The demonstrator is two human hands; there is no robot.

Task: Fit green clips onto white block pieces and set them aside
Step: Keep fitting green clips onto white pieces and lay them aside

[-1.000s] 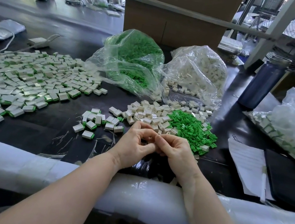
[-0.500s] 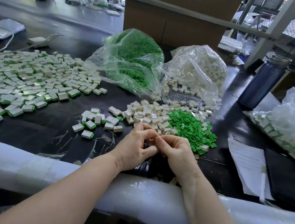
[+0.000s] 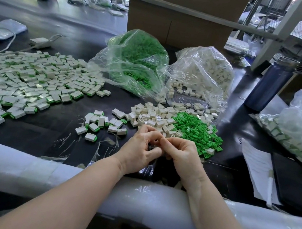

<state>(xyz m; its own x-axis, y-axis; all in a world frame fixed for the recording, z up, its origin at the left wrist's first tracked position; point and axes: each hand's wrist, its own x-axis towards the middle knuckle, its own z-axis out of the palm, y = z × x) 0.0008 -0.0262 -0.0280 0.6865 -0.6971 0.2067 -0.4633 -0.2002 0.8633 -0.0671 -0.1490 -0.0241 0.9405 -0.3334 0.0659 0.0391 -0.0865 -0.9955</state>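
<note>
A person's left hand (image 3: 139, 151) and right hand (image 3: 184, 157) meet just in front of the loose green clips (image 3: 196, 131) on the dark surface (image 3: 47, 131), curled fingers (image 3: 149, 134) pinching a mostly hidden piece, white blocks (image 3: 151, 117) left of the clips.

no readable text, paper sheet (image 3: 255, 165) print too blurred

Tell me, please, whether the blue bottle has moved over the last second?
No. The blue bottle stands where it did, right of the bag of white blocks.
</note>
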